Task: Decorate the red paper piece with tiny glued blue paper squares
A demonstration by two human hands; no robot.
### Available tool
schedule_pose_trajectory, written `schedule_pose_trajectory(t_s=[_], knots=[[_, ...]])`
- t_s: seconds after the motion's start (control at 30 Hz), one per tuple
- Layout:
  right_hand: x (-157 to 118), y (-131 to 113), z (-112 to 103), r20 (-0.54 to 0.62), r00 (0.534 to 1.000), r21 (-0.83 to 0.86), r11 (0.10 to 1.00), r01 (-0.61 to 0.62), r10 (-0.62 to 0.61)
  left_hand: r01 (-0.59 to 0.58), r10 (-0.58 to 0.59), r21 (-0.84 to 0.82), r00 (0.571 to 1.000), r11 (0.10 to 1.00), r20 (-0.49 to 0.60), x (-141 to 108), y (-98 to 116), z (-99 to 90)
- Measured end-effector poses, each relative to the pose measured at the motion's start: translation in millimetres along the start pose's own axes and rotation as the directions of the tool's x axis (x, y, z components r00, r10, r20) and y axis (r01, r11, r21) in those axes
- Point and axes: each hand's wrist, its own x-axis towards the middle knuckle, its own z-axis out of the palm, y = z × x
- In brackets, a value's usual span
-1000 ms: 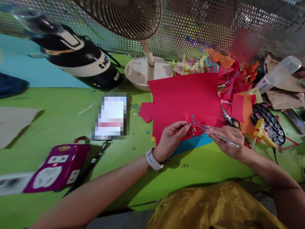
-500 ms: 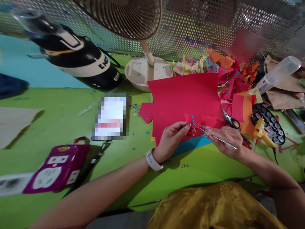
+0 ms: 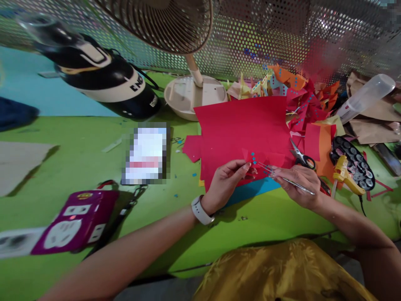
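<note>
My left hand (image 3: 224,184), with a white watch band (image 3: 202,211) at the wrist, pinches a small red paper piece (image 3: 246,154) between thumb and fingers. Small blue diamond shapes (image 3: 253,158) sit in a short row on that piece. Metal tweezers (image 3: 297,185) are gripped in my right hand (image 3: 302,180), their thin tips pointing left, a little apart from the blue diamonds. More tiny blue bits (image 3: 266,172) lie near my right fingertips. Under both hands is a large red sheet (image 3: 244,123), with a blue sheet (image 3: 255,191) showing below it.
Scissors (image 3: 302,159), a yellow glue gun (image 3: 344,175) and a black round-welled tray (image 3: 354,163) lie to the right. Folded coloured paper pieces (image 3: 307,100) are heaped behind. Leftward are a phone (image 3: 145,152), a purple power socket box (image 3: 77,219), a bottle (image 3: 109,79) and a fan (image 3: 196,94).
The tweezers have drawn back slightly to the right, away from the blue diamonds, and their tips now show apart. My left hand stays in nearly the same place.
</note>
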Motion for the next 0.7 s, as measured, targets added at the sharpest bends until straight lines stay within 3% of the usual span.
schedule_pose_trajectory(t_s=[0.43,0.7], knots=[[-4.6,1.6,1.2,0.047,0.999,0.029,1.0,0.011,-0.012,-0.012,0.013,-0.021,1.0,1.0,0.014,-0.4,-2.0,-0.8],[-2.2,-0.4,0.4,0.016,1.0,0.023,1.0,0.006,-0.006,-0.02,0.02,0.009,1.0,1.0,0.015,0.3,-1.9,-1.0]])
